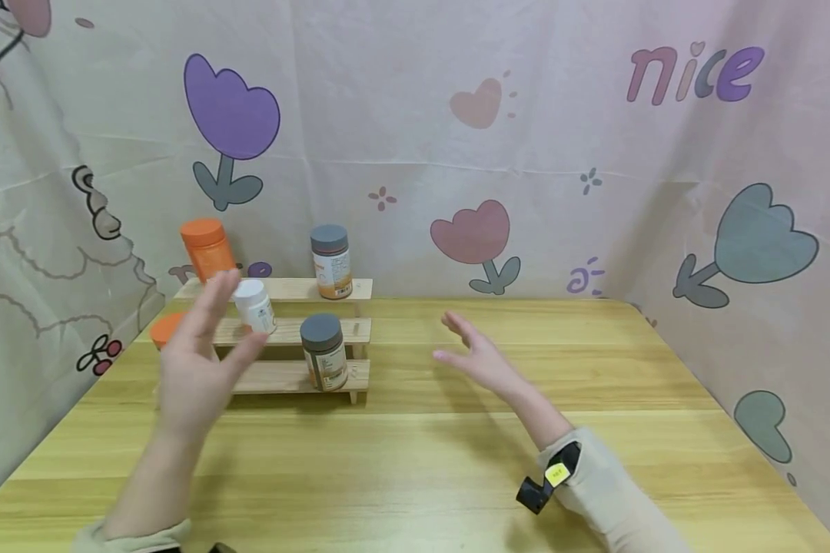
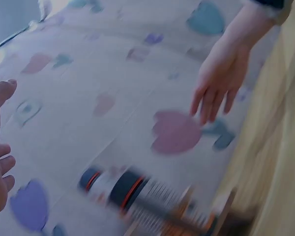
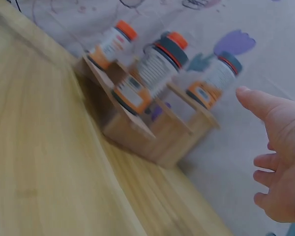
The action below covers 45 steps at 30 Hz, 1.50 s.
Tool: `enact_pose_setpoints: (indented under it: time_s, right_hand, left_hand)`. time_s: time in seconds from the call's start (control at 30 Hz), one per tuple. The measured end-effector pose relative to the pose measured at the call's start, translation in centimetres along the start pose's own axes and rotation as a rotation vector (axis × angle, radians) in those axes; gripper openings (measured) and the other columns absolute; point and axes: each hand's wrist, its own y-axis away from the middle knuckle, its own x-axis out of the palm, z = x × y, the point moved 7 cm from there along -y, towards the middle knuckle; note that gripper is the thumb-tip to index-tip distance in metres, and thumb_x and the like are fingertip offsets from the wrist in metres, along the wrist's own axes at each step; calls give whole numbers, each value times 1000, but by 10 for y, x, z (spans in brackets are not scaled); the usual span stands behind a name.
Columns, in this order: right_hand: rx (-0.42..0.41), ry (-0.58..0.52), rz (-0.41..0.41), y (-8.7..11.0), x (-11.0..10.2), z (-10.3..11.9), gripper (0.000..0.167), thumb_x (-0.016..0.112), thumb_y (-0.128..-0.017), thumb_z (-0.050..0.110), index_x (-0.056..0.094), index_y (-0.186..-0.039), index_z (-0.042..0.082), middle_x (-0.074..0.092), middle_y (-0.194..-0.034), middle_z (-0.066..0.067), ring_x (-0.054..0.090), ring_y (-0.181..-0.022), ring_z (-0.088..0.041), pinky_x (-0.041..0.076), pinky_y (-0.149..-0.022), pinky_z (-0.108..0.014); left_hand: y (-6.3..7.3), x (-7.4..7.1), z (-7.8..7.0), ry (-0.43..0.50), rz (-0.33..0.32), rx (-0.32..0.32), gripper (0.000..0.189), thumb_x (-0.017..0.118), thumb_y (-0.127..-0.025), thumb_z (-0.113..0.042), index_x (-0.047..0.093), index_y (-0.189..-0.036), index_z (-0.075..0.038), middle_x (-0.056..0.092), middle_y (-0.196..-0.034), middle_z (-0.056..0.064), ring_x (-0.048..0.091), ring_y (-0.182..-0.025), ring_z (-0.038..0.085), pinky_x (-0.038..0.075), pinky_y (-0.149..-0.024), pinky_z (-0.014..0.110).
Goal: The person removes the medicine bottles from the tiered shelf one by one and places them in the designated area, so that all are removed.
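My left hand (image 1: 197,365) is raised with thumb and fingers apart, holding nothing. In the head view it overlaps the left part of a three-tier wooden rack (image 1: 277,376). The top tier bears an orange bottle (image 1: 209,250) and a grey-capped bottle (image 1: 333,269). A small white bottle (image 1: 254,307) stands on the middle tier. On the bottom tier stands another grey-capped bottle (image 1: 325,357). Mostly hidden behind my left hand is an orange-capped bottle (image 1: 167,328). My right hand (image 1: 480,359) hovers to the right of the rack, fingers extended and nothing held.
A light wooden table (image 1: 415,476) carries the rack at its back left. Behind and along the sides hangs a pale cloth (image 1: 380,92) printed with flowers and hearts. A black camera (image 1: 546,480) is strapped to the right wrist. The wrist views are blurred.
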Motion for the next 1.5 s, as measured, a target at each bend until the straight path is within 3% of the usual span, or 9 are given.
enact_pose_setpoints:
  time_s: [0.13,0.27,0.53,0.83,1.07,1.23,1.37,1.43,1.5]
  right_hand:
    - [-16,-38,49,-4,18,10,78,66,-87,22,20,-147,4,29,-149,-12,23,-136,-28,17,-111,-40]
    - [-30,-54,64,-7,31,19,79,67,-86,21,20,-147,6,30,-149,-10,25,-136,-28,19,-110,-39]
    - [-2,-114,90,-16,59,22,80,68,-86,22,19,-148,7,27,-150,-8,25,-136,-26,19,-110,-37]
    - [97,-231,137,-22,97,1,83,70,-84,23,19,-148,7,26,-150,-7,24,-136,-24,20,-110,-38]
    - [118,-199,163,-21,116,-9,85,73,-81,23,22,-146,3,29,-149,-11,30,-133,-32,28,-107,-43]
    - [137,-234,193,-18,125,-14,84,72,-81,18,21,-146,1,27,-149,-14,33,-131,-34,33,-103,-44]
    - [146,-266,194,-16,128,-16,83,71,-82,17,21,-146,0,27,-149,-15,34,-131,-33,33,-103,-44]
    - [150,-250,188,-16,128,-16,83,71,-82,18,22,-146,1,27,-149,-14,34,-131,-34,32,-104,-44]
    - [154,-244,183,-16,128,-17,83,72,-82,19,22,-146,2,27,-149,-14,33,-131,-34,32,-104,-45]
  left_hand:
    - [-3,-45,16,79,-139,-86,69,65,-79,11,41,-140,-10,44,-141,1,35,-131,13,23,-105,16]
    - [-7,-85,39,40,-218,-160,71,64,-81,7,35,-143,-12,37,-146,1,30,-134,10,18,-105,13]
    - [-11,-131,100,-321,-28,-286,78,55,-93,-13,2,-149,-19,8,-153,-11,6,-135,-3,5,-102,6]
    - [9,-150,178,-356,210,-427,82,50,-96,-28,-14,-146,-14,-11,-153,1,-7,-138,16,6,-98,3]
    - [24,-148,204,-328,403,-490,78,44,-99,-28,-13,-144,1,-8,-149,25,-4,-138,16,13,-88,-4]
    - [32,-143,214,-330,479,-555,77,42,-99,-32,-9,-144,4,-4,-147,31,-2,-138,31,18,-85,-4]
    - [34,-138,216,-296,502,-599,77,42,-99,-34,-8,-144,5,-5,-147,31,-3,-134,45,15,-112,34]
    - [33,-137,217,-280,496,-604,78,43,-99,-34,-7,-144,5,-6,-147,32,-4,-132,48,8,-106,58]
    - [32,-136,218,-269,488,-602,78,44,-98,-35,-5,-144,5,-7,-147,32,-5,-131,49,6,-100,67]
